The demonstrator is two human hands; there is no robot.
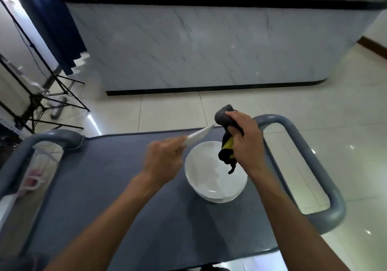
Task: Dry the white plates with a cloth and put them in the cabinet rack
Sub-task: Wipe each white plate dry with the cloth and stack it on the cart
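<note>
The left hand (162, 157) pinches one plate (199, 135) by its near rim, fingers curled round the edge, and holds it edge-on and tilted up, just left of and above the stack (211, 178). Held that way, both faces of the plate are free to be wiped and any water can run off, which I judge to be the reason for the rim grip.

The right hand (245, 140) is clenched round a dark cloth (225, 119) with a yellow patch. One bunched end sticks out above the fingers, and the loose tail hangs down over the far right part of the stack without clearly touching it. The bunched end sits near the raised plate's far tip, apart from it, so the wipe looks about to begin or between strokes; I cannot tell which.

The stack of white plates rests on the grey mat of a cart (125, 187), which serves here as the desk. Its grey handles (314, 166) loop out well left and right of the stack. Keeping the stack directly below the hands makes each next plate a short reach.

Beyond the stack, across the tiled floor, stands a marble-fronted counter (199, 46). No cabinet rack is visible, so putting plates away is not yet done and seems to call for turning elsewhere.
</note>
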